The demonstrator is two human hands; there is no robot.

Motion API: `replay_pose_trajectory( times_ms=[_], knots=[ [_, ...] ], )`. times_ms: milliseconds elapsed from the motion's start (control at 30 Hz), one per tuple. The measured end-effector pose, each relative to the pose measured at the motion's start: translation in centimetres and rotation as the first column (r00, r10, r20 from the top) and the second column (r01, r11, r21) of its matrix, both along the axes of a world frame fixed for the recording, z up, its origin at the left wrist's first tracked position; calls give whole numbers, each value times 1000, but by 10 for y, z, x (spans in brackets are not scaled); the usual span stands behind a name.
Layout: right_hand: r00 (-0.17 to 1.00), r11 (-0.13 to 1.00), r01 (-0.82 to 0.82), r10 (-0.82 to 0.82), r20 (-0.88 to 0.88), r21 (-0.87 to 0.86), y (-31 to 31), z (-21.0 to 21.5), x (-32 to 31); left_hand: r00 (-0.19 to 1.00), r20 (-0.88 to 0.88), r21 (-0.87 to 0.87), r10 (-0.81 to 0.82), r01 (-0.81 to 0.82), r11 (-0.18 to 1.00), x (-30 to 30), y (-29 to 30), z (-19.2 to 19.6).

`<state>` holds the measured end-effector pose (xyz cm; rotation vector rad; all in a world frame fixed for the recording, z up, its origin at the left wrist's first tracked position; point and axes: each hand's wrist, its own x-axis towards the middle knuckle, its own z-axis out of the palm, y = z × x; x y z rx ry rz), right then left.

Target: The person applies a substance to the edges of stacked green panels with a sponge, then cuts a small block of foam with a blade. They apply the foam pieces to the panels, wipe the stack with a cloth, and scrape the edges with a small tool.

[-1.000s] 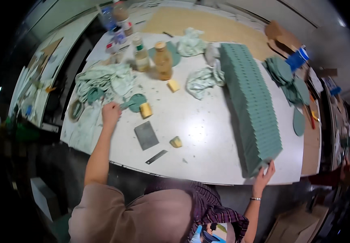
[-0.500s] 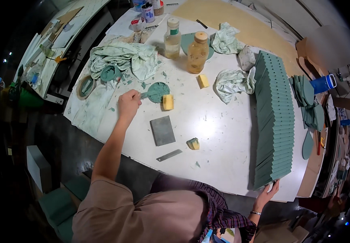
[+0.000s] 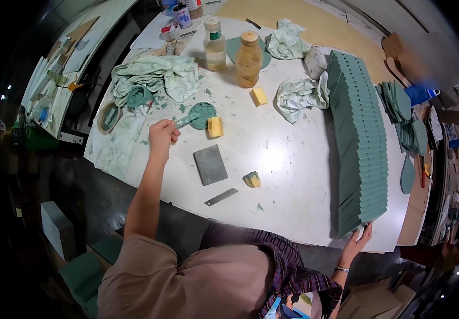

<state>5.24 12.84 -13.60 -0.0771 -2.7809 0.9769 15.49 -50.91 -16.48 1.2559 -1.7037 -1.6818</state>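
Observation:
In my left hand (image 3: 163,139), fingers closed, is a narrow putty spatula (image 3: 187,119) smeared with green. Its tip reaches the round patch of green paste (image 3: 203,116) on the table. A yellow sponge block (image 3: 215,127) stands at the paste's near edge. My right hand (image 3: 355,245) is at the table's front edge, fingers curled against the near end of a long stack of green slabs (image 3: 358,143). Its fingertips are partly hidden by the stack. The slabs lean in an overlapping row, with a line of small dark holes at the far part.
A grey square plate (image 3: 210,165), a metal ruler strip (image 3: 221,196) and a stained sponge piece (image 3: 252,179) lie before me. Two bottles (image 3: 248,59) stand beyond the paste. Crumpled cloths (image 3: 302,98), a tape roll (image 3: 110,117) and loose green pieces (image 3: 407,174) lie around.
My left hand has drawn back slightly, and more of the spatula shows. My right hand stays at the stack's near end. The whole view has shifted a little.

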Motion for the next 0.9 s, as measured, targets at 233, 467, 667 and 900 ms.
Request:
replay_pose_trajectory(
  times_ms=[233, 467, 667, 900],
  knots=[
    [997, 975, 18, -36, -75, -220, 4, -18, -1, 895, -446, 292, 5, 140, 946, 11, -1, -3],
    [997, 951, 11, -35, -72, -310, 2, -1, -3, 768, -634, 529, 91, 345, 776, -20, 77, 56],
    [998, 955, -47, 34, -52, -292, 28, 9, -11, 706, -706, 601, 55, 556, 574, -85, 214, 110],
    [994, 846, -101, 107, -18, -524, 55, 18, -52, 664, -738, 539, -116, 685, 490, -133, 337, 129]
  ],
)
